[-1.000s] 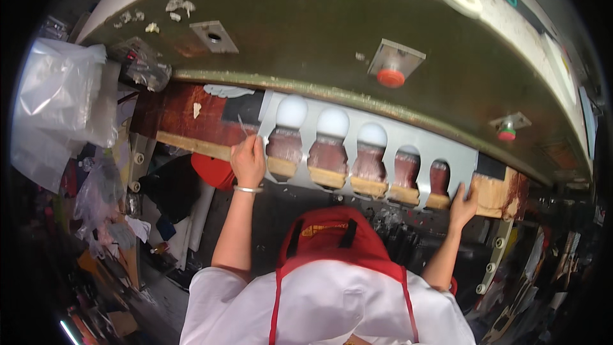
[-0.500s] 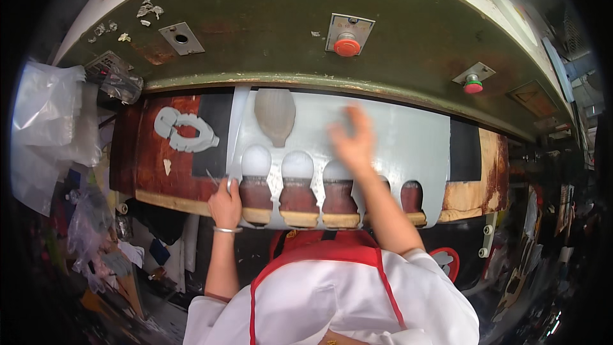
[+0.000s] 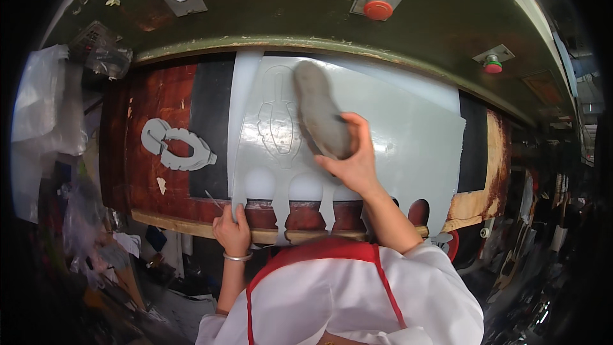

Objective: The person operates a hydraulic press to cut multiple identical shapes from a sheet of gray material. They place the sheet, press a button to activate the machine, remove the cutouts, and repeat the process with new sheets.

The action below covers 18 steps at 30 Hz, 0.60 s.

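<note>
Head view, from left to right: crumpled clear plastic bags [image 3: 38,108] hang at the far left, beside a reddish-brown counter [image 3: 153,185] that carries a pale cut-out scrap [image 3: 175,147]. The left hand [image 3: 233,233] is closed on the near left edge of a large pale grey sheet [image 3: 408,134], pinning it at the counter's near rim; a thin bangle [image 3: 237,257] sits on that wrist. The sheet lies flat across the counter — rounded shapes are already cut out along its near edge, and an outlined shape shows in its left part. The right hand [image 3: 351,160] is clamped on a grey sole-shaped cutting die [image 3: 319,115], holding it on the sheet just right of that outline. Farther off — a red push button [image 3: 378,9] and a smaller red-and-green button [image 3: 491,65] sit on the green machine head [image 3: 255,19].
</note>
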Each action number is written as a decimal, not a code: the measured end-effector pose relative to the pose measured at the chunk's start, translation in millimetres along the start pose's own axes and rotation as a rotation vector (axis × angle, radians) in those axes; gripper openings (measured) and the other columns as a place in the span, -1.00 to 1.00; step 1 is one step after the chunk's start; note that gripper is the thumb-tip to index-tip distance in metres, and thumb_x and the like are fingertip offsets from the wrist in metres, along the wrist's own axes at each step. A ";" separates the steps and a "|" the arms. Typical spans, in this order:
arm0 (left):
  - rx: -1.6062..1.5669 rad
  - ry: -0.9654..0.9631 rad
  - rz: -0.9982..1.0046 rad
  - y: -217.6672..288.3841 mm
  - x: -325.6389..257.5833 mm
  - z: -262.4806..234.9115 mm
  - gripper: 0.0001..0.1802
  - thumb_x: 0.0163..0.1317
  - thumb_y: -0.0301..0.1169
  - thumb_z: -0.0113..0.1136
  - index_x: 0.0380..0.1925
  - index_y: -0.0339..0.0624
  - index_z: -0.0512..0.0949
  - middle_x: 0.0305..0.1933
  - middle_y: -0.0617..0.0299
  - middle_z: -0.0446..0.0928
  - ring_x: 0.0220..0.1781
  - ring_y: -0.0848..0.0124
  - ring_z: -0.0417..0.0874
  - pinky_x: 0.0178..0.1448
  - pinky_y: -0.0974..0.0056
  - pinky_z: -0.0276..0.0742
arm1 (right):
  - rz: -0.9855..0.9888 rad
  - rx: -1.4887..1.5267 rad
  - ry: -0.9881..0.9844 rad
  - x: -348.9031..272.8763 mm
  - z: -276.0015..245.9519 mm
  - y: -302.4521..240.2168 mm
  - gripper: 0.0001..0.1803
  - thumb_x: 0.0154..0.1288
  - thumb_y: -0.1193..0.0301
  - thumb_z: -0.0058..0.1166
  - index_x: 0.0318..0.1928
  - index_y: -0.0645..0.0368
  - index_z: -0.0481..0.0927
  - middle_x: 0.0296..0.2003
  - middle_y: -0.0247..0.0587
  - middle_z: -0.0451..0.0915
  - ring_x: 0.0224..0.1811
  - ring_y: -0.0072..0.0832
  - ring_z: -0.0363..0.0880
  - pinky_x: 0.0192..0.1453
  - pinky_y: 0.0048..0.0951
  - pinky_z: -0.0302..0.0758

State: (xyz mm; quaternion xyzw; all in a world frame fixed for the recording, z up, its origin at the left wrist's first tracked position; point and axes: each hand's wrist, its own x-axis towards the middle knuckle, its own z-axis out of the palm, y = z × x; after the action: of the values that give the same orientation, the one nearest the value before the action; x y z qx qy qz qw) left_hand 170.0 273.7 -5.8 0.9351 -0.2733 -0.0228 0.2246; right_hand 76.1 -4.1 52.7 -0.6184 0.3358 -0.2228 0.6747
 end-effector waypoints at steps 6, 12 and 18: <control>0.005 0.030 0.024 10.4 15.8 0.1 -0.73 0.30 -0.23 0.06 -0.44 -0.20 0.52 -0.66 -0.01 0.46 -0.59 0.01 0.49 -0.39 0.06 0.32 | -0.285 -0.703 0.223 -10.5 4.3 42.6 -0.04 -0.23 0.52 0.38 0.25 0.14 0.15 0.26 0.28 0.01 0.32 0.18 0.00 0.35 0.01 0.12; 0.016 0.086 0.004 24.4 61.1 14.7 -0.73 0.29 -0.20 0.08 -0.42 -0.18 0.54 -0.62 -0.04 0.50 -0.57 -0.04 0.50 -0.39 -0.02 0.35 | -0.114 -0.383 0.070 44.0 -35.7 32.6 0.09 -0.06 0.32 0.40 0.40 0.24 -0.04 0.38 0.20 -0.06 0.44 -0.02 -0.02 0.42 -0.01 0.09; -0.090 0.073 -0.056 35.8 118.8 40.9 -0.68 0.34 -0.19 0.02 -0.49 -0.14 0.52 -0.61 -0.02 0.51 -0.54 -0.07 0.49 -0.41 -0.06 0.33 | -0.457 -0.778 1.061 117.4 -209.8 -79.8 -0.15 0.39 0.15 -0.09 0.37 0.48 -0.19 0.32 0.32 0.00 0.38 0.03 0.03 0.42 -0.16 0.02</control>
State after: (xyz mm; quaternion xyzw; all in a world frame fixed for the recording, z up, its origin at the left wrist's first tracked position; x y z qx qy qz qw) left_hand 246.3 168.2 -17.5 0.9314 -0.2372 -0.0071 0.2758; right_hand 11.6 -242.7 108.3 -0.6780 0.5368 -0.4949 0.0851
